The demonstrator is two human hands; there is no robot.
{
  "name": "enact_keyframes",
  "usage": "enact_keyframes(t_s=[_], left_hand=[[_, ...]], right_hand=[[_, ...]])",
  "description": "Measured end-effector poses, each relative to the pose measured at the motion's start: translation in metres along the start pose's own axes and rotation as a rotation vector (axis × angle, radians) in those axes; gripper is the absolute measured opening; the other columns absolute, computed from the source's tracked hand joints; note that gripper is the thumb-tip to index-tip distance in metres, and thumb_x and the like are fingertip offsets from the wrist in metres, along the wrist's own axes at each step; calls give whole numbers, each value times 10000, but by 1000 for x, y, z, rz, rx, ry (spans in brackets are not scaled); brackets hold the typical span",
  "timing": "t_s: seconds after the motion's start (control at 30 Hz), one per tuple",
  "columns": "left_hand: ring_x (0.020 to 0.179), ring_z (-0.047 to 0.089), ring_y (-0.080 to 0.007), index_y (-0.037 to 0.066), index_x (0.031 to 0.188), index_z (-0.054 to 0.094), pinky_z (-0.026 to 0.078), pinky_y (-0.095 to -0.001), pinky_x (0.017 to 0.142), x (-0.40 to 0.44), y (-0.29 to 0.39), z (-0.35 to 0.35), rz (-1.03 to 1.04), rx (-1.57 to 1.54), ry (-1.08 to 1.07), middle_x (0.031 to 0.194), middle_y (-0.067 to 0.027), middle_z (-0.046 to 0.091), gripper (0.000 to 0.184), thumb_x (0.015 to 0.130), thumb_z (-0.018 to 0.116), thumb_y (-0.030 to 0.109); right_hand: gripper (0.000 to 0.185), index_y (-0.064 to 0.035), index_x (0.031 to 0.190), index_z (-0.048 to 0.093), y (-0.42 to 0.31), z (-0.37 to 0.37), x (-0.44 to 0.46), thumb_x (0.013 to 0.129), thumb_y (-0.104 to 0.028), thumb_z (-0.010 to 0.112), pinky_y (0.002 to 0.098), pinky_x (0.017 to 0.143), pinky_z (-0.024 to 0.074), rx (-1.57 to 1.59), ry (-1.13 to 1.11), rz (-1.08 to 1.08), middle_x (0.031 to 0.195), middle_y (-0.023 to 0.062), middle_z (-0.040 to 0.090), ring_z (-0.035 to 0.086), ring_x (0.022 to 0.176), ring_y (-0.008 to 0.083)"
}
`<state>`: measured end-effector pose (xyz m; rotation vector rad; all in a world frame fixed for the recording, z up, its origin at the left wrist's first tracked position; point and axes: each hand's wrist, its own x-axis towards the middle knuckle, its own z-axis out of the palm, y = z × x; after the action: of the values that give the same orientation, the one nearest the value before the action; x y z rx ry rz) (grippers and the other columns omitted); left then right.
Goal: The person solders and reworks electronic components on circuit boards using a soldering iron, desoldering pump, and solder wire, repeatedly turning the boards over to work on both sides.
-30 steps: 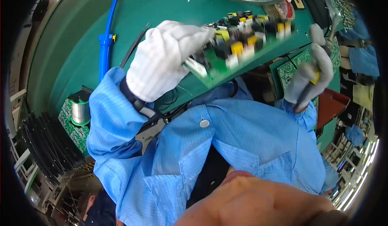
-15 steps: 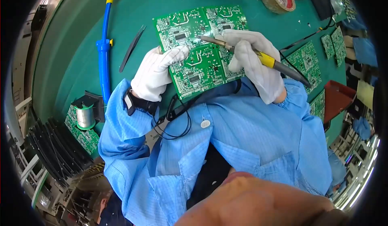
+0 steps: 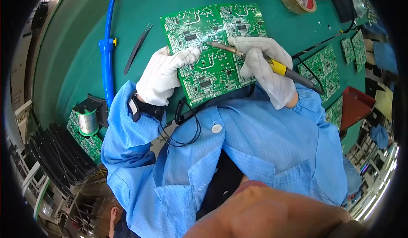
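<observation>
A green circuit board panel lies tilted before me, covered with small components. White-gloved, my left hand grips its left edge, thumb on top and the other fingers partly hidden. My right hand, also gloved, is closed around a soldering iron with a yellow and grey handle. The iron's metal tip points left, at or just above the middle of the panel; whether it touches I cannot tell. Black tweezers lie left of the panel. Beyond them is a blue desoldering pump with a yellow end.
A solder wire spool stands at the lower left near black curved racks. More circuit boards and a red-brown tray sit at right. A tape roll is at the back. The iron's black cable crosses the right side.
The soldering iron's tip end has dipped slightly toward me, and my right hand has shifted a little with it. My left hand still grips the panel. The whole view has shifted slightly.
</observation>
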<state>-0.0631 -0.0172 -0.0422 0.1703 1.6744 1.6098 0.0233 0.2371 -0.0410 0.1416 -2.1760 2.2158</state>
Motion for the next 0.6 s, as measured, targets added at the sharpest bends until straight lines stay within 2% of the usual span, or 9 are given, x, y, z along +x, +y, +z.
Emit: enact_keyframes(t_s=[0.07,0.2,0.3,0.37,0.4,0.47,0.5,0.57,0.6], left_hand=[[850,557,-142,-24,984,629,461,-297,827,1,-7,-3,217,142,-38,931,-22,625,176,1020,537,121],[854,557,-144,-15,974,623,461,-302,831,-1,3,-1,110,108,-32,919,-25,620,167,1018,540,123],[855,558,-167,-11,977,620,462,-307,838,1,0,-5,290,330,-76,918,-39,614,147,1013,537,105],[872,577,-216,-8,1001,609,473,-321,842,0,4,-2,31,60,-55,936,-60,620,98,987,541,61],[872,577,-216,-8,1001,609,473,-321,842,0,0,-3,31,60,-54,936,-60,620,98,987,541,61],[896,593,-258,-10,1029,602,486,-334,844,2,-11,-6,278,305,-53,963,-76,633,98,964,544,37],[896,593,-258,-10,1029,602,486,-334,844,2,-8,-5,278,305,-53,963,-76,633,98,964,544,37],[912,604,-272,-9,1046,597,493,-343,844,1,0,-1,-2,177,-17,980,-80,641,117,934,573,13],[912,604,-272,-9,1046,597,493,-343,844,2,-2,-4,-1,177,-18,980,-80,641,117,934,573,13]], right_hand=[[238,-39,1250,663,-1,2,1,1021,-65,606,243,629,518,45,-21,-16,918,40,710,610,708,64],[213,-24,1207,675,-3,7,3,1004,-39,613,240,588,511,-98,-4,-99,886,49,712,599,659,66],[188,-27,1163,691,-4,8,3,985,-31,629,251,588,516,-106,8,-146,881,52,720,608,655,83],[177,-32,1139,701,-3,7,4,973,-26,640,261,600,523,-109,10,-143,883,54,727,619,663,97],[172,-34,1123,707,0,6,6,962,-19,646,274,615,531,-161,2,-207,892,61,732,631,674,113],[169,-35,1107,712,2,4,8,952,-12,651,286,631,539,-213,-7,-271,902,67,738,642,685,129],[170,-36,1100,715,2,2,8,944,-6,654,298,646,544,-256,-35,-289,907,71,740,649,697,139],[172,-37,1094,718,1,0,8,937,-1,656,309,660,549,-298,-64,-308,913,75,741,656,709,148],[176,-39,1100,716,1,1,9,939,-1,656,307,648,547,-298,-61,-317,909,74,741,654,701,143]])
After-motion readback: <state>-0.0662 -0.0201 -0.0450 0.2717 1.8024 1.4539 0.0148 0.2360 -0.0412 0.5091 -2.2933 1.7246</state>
